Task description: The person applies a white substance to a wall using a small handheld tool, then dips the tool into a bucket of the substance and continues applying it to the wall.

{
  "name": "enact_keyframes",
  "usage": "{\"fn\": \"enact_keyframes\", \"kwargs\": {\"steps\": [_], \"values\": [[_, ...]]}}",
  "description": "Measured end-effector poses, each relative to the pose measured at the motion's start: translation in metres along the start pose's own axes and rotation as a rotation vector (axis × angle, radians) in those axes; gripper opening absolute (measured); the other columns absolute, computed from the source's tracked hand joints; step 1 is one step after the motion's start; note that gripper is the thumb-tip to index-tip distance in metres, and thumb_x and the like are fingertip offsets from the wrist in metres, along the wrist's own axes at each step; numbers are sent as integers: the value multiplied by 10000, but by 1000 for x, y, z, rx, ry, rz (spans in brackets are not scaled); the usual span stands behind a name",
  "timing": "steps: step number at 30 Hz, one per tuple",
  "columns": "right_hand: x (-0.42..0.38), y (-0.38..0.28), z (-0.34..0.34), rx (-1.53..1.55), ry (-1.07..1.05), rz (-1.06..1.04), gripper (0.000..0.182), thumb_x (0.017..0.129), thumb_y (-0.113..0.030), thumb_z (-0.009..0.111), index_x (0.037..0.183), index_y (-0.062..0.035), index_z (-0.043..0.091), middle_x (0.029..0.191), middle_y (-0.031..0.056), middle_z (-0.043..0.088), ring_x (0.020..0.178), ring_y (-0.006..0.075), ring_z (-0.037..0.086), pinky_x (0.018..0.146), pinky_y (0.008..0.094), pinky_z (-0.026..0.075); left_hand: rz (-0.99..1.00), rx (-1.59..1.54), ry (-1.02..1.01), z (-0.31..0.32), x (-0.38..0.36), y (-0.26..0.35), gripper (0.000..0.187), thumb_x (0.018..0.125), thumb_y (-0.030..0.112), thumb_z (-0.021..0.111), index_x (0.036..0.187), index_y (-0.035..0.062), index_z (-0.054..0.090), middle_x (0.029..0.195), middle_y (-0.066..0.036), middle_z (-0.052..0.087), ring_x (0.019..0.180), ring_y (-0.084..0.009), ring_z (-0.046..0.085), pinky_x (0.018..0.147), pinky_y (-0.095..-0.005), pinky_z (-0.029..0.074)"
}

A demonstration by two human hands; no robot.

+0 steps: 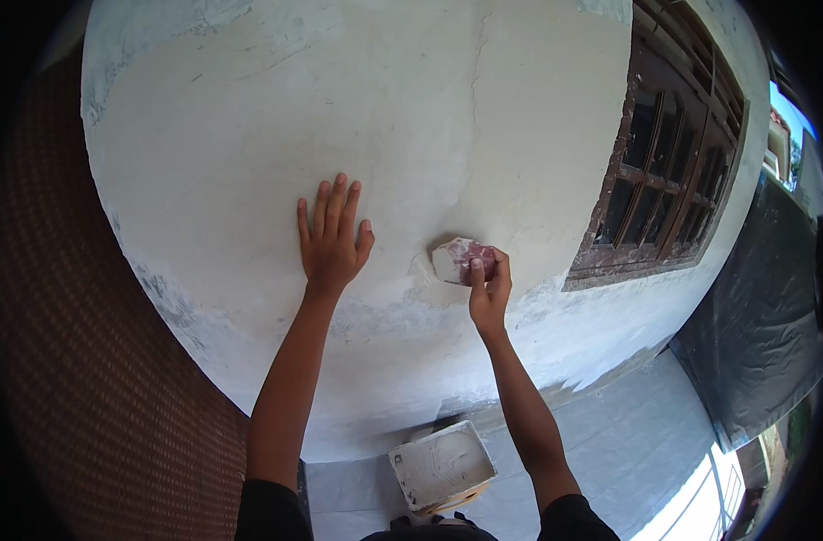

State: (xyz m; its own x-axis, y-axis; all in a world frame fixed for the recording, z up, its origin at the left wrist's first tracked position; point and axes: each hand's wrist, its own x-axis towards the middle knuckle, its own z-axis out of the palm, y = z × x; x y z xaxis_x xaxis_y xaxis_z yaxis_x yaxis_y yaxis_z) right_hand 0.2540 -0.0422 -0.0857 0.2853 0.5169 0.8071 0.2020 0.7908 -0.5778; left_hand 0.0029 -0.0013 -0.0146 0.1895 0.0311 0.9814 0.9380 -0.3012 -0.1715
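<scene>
A pale plastered wall [402, 117] fills the middle of the view. My left hand [333, 239] lies flat on it with the fingers spread, holding nothing. To the right, my right hand [491, 288] grips a flat scraper [464, 261], thumb on its near face. The scraper is reddish with white paste smeared over it, and it is at the wall surface. Around it the wall shows whitish patches, and a thin crack runs down from above. Below both hands stands a rectangular tray [446, 464] with white paste inside.
A brown wooden window [664, 153] with dark panes is set in the wall at the right. A brown woven panel [96, 334] runs down the left side. Dark sheeting [749, 311] hangs at the far right, above a pale floor covering [601, 442].
</scene>
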Motion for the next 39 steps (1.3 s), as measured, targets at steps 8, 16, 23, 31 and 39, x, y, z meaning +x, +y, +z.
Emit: {"fn": "enact_keyframes", "kwargs": {"steps": [8, 16, 23, 31, 39], "values": [[67, 18, -30, 66, 530, 90, 303, 1030, -195, 561, 1252, 4, 505, 1071, 69, 589, 896, 136, 570, 779, 291, 504, 2, -13, -8, 0, -2, -3, 571, 932, 253, 555, 1480, 141, 438, 1541, -68, 417, 1446, -271, 351, 1185, -563, 214], [31, 5, -8, -6, 203, -51, 267, 1018, -133, 574, 1243, -3, 516, 1077, 74, 579, 963, 125, 545, 831, 276, 461, -7, -9, -9, 0, -2, -1, 570, 929, 243, 558, 1477, 138, 441, 1540, -77, 418, 1446, -275, 352, 1186, -564, 207], [43, 1, -19, -203, 341, 49, 326, 1007, -167, 574, 1270, 18, 519, 1114, 141, 551, 950, 216, 559, 851, 324, 475, 4, -12, -6, -1, -5, -3, 566, 932, 242, 556, 1477, 140, 441, 1543, -79, 414, 1448, -281, 350, 1187, -565, 202], [12, 21, -22, 47, 258, -7, 281, 1026, -150, 562, 1255, 1, 504, 1163, 87, 576, 995, 146, 549, 862, 276, 462, -35, 6, -16, 2, -6, 2, 565, 936, 246, 549, 1481, 145, 437, 1550, -78, 404, 1458, -281, 330, 1190, -570, 182], [33, 36, -44, 57, 514, 151, 333, 1023, -178, 551, 1288, 13, 488, 1204, 145, 559, 1036, 225, 566, 887, 349, 483, -15, -3, -27, 1, -19, -2, 548, 948, 252, 532, 1476, 136, 445, 1556, -87, 393, 1460, -286, 325, 1190, -574, 173]]}}
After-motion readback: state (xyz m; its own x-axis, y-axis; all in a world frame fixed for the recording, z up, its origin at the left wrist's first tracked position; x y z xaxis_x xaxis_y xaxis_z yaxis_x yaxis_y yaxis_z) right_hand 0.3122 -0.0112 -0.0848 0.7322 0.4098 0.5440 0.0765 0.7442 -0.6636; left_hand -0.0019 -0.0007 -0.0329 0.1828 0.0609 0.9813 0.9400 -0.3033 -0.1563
